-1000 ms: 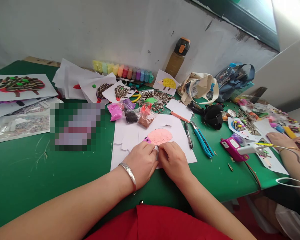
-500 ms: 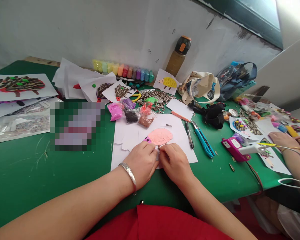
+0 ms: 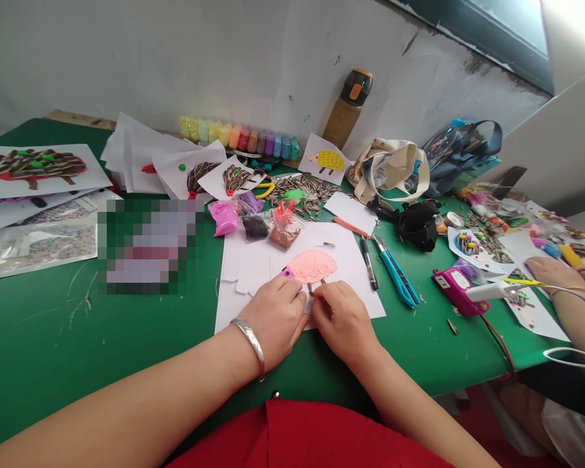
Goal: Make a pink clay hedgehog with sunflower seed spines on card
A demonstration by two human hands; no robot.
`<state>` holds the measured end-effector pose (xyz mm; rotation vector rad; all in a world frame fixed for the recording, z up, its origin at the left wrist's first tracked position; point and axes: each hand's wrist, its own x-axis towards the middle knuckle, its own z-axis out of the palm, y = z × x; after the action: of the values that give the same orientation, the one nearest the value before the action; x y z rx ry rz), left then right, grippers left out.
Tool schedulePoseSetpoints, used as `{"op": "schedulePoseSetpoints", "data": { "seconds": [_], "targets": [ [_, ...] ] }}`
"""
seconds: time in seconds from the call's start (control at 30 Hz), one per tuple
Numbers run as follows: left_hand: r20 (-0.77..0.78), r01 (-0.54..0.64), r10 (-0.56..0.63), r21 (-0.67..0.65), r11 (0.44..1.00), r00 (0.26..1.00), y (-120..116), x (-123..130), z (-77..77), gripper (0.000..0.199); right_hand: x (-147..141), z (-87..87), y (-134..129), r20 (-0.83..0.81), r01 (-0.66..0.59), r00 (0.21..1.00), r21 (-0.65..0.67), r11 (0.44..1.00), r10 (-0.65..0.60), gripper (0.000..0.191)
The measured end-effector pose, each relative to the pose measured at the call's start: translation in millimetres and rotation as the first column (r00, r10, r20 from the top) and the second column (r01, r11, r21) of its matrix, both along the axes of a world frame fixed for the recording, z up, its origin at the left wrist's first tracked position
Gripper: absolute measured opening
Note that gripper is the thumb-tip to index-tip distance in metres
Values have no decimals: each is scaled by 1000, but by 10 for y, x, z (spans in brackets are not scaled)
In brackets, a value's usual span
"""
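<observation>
A pink clay animal shape (image 3: pixel 313 266) with a purple head and brown legs lies on white paper (image 3: pixel 355 292). Below its head, my left hand (image 3: pixel 279 318) rests on the paper with its fingers curled; whatever they hold is hidden. The fingertips of my right hand (image 3: pixel 344 320) are pinched at the lower end of a brown clay leg (image 3: pixel 311 289). Both hands are close together. Bags of pink clay (image 3: pixel 224 217), black clay (image 3: pixel 256 227) and brown clay (image 3: pixel 285 235) sit at the paper's top edge.
A blue cutter (image 3: pixel 397 273) and a black pen (image 3: pixel 369 263) lie right of my right hand. Sunflower seeds (image 3: pixel 316 188) are heaped behind the bags. A bottle (image 3: pixel 347 110) stands by the wall. At the far right, another person's hands (image 3: pixel 553 273) are beside a pink device (image 3: pixel 461 291).
My right fingertips have shifted slightly down and right, showing more of the brown leg. My left hand has hardly moved.
</observation>
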<state>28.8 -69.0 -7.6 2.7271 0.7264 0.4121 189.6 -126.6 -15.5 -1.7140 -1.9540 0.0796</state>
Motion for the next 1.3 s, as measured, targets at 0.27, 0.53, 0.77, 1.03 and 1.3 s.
{"op": "schedulePoseSetpoints", "data": {
  "seconds": [0.27,0.53,0.77,1.03,1.3],
  "targets": [
    [8,-12,12,-23,1000,1000,1,-1,-7,20,62,-6,-3,-107,107,989,3,994,-106,14],
    [-13,-31,30,-45,999,999,-4,13,6,16,63,-24,2,-85,64,994,-23,998,-66,13],
    [0,-52,52,-8,999,999,-11,26,-29,36,76,23,-14,-121,82,989,-17,996,-83,12],
    [-55,-48,49,14,999,997,-6,29,-34,37,305,102,-112,-205,212,956,-5,977,-208,9],
    [-80,-51,53,17,999,995,-22,40,-17,35,322,23,-97,-257,179,944,-126,976,-207,8]
  ]
}}
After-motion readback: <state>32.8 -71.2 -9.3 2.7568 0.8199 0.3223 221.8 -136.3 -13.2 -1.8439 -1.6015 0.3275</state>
